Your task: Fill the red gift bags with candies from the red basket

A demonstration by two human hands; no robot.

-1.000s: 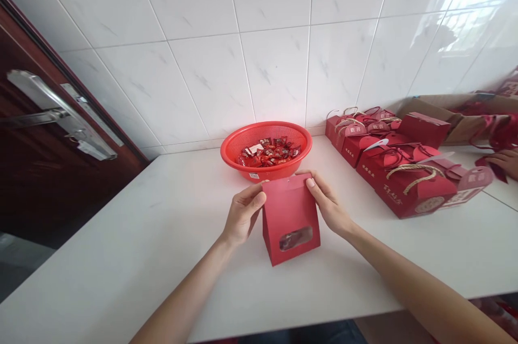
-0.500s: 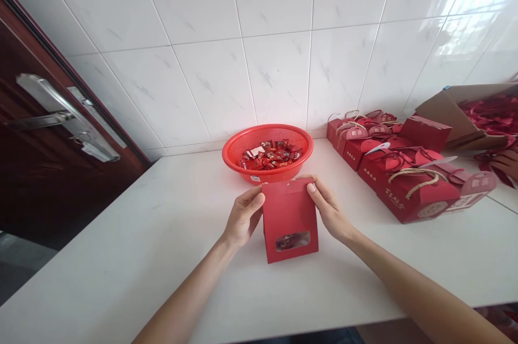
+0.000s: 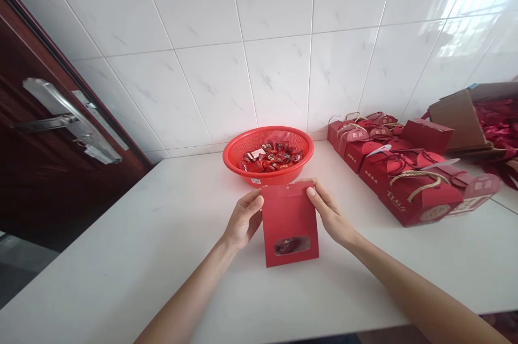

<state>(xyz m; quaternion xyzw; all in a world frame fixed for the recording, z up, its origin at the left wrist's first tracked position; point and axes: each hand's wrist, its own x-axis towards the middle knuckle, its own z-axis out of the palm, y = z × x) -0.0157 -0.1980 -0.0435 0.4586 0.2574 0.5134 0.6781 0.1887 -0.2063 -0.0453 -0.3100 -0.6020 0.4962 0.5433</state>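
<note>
A red paper gift box (image 3: 289, 220) stands upright on the white table (image 3: 133, 247), its top flap pinched flat. Through the clear window low on its front, something dark red shows, too blurred to name. My left hand (image 3: 244, 218) grips the upper left edge, thumb in front. On the upper right edge my right hand (image 3: 328, 212) is closed the same way, thumb in front and fingers behind. Just beyond the box sits a red plastic basket (image 3: 230, 156) holding several wrapped candies (image 3: 272, 159).
Several red gift boxes (image 3: 388, 182) with rope or ribbon handles stand together at the right. Behind them a cardboard carton (image 3: 457, 117) holds dark red material. White wall tiles (image 3: 202, 85) rise along the table's back, and a dark red door (image 3: 44, 171) is at the left.
Both hands keep the same hold on the gift box, which has barely moved. The view has shifted slightly; at the far right, a person's hand seen earlier is largely out of view.
</note>
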